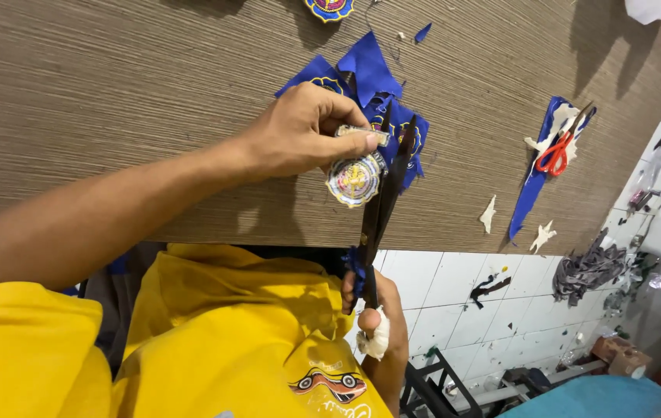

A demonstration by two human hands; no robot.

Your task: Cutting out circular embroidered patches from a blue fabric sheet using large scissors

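The left hand (299, 131) pinches a round embroidered badge (354, 179) between thumb and fingers, closed firmly on its upper edge and holding it just above the brown woven tabletop (113, 93). The right hand (377, 313), low by the table's edge with a white wrap on one finger, is closed around the handles of long black scissors (383, 193), whose blades are parted a little and run up beside the badge's right rim. By the look of it the trimming of the badge's outline is under way: the blades sit right at the border, so the step in hand is cutting away spare backing around the emblem. The next snip would call for turning the badge a touch in the left fingers so the curve feeds into the blades, with the cut kept close to the stitched edge and clear of the thumb. Under the hands lies a heap of blue fabric pieces (369, 77) (some carry the same stitched motif), and another badge (329, 8) peeks in at the top edge. Farther right, red-handled scissors (555, 155) rest on a blue strip with white offcuts (489, 214) scattered near. Beyond the table a white tiled floor (462, 294) shows dark scraps and a grey cloth pile (587, 271). The person wears a yellow shirt (214, 333).
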